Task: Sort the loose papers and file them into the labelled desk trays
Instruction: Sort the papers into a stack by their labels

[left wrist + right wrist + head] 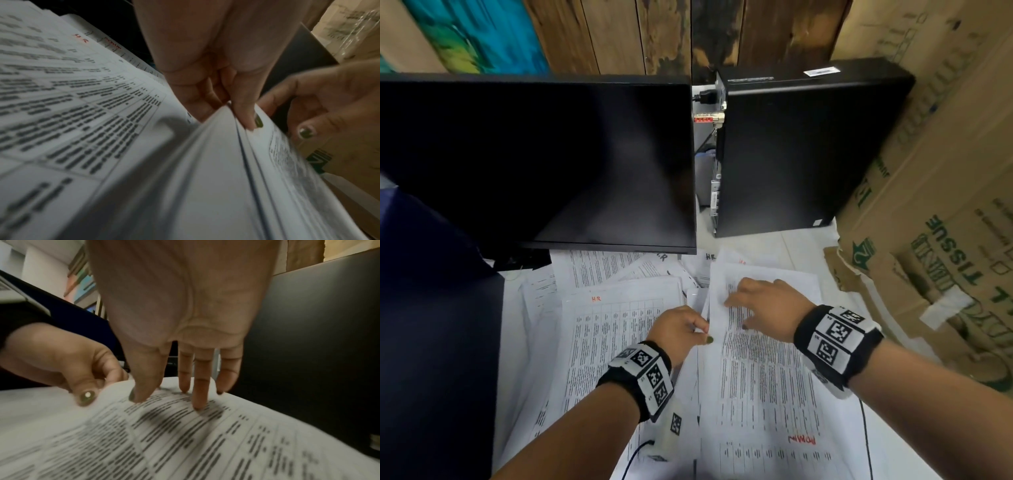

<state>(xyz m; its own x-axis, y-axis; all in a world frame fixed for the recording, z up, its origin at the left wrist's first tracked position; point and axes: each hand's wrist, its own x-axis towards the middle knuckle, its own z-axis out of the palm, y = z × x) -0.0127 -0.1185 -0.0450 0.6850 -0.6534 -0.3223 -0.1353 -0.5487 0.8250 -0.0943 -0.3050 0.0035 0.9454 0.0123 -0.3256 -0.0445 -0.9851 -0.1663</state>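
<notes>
Desk [801, 250] strewn with papers: left hand [678, 329] pinches the sheaf's [756, 359] edge, right hand [767, 308] lies spread flat on top; the person should peel a single sheet.

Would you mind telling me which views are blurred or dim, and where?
Head view: sharp at the monitor, wide-angle bending at the cardboard boxes. Left wrist view: dim, printed sheets smeared. Right wrist view: the papers blur toward the lens; the right hand stays clearer.

Marker-patterned wristbands [835, 346], seemingly green nails
</notes>
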